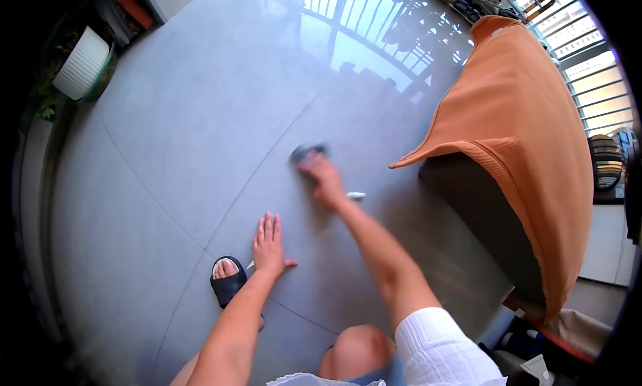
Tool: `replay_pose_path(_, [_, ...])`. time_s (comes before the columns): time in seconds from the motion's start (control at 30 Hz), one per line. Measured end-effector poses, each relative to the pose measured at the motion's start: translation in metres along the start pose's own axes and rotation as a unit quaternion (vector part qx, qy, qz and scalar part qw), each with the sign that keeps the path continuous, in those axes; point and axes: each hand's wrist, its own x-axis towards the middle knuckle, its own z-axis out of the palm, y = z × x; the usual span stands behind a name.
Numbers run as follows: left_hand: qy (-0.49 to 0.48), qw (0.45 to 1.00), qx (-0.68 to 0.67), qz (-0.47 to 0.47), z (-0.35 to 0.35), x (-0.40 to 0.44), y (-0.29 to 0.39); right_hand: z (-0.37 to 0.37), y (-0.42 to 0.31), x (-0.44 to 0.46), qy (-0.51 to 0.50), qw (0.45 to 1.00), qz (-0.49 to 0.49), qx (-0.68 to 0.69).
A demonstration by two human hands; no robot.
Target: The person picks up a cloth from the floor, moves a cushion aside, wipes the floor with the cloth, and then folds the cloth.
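Observation:
My left hand (pixel 269 245) lies flat on the tiled floor (pixel 167 152), fingers stretched out and thumb to the side. Farther forward, my right hand (pixel 324 175) presses down on a dark grey cloth (pixel 309 150) against the floor; motion blurs both, and the cloth's exact shape is unclear. Beside my right wrist lies a small white object (pixel 356 195), partly hidden by the arm. A black slide sandal (pixel 229 282) on a foot is just left of my left forearm.
An orange cover (pixel 515 118) drapes over a dark piece of furniture (pixel 475 212) on the right. A white ribbed planter (pixel 83 64) stands at upper left. Window bars (pixel 588 72) rise at upper right, and items (pixel 525 342) lie at lower right.

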Motion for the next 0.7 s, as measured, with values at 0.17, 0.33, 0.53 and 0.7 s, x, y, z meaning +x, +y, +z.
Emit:
replay_pose_path(0.17, [0.006,1.000,0.003,-0.002,0.017,-0.018,0.000,-0.025,-0.070,-0.091,-0.218,0.967,0.003,0.129])
replay_pose_path(0.33, [-0.015,1.000,0.006,-0.008,0.014,-0.029,0.010,-0.099,0.040,-0.041,0.136,0.983,0.098,-0.077])
replay_pose_path(0.53, [-0.013,1.000,0.007,-0.008,0.012,-0.031,0.009,-0.031,0.025,-0.033,0.099,0.984,0.105,-0.100])
replay_pose_path(0.7, [-0.025,0.999,-0.007,-0.025,0.021,-0.049,-0.003,-0.005,-0.095,-0.151,-0.168,0.983,-0.058,0.046])
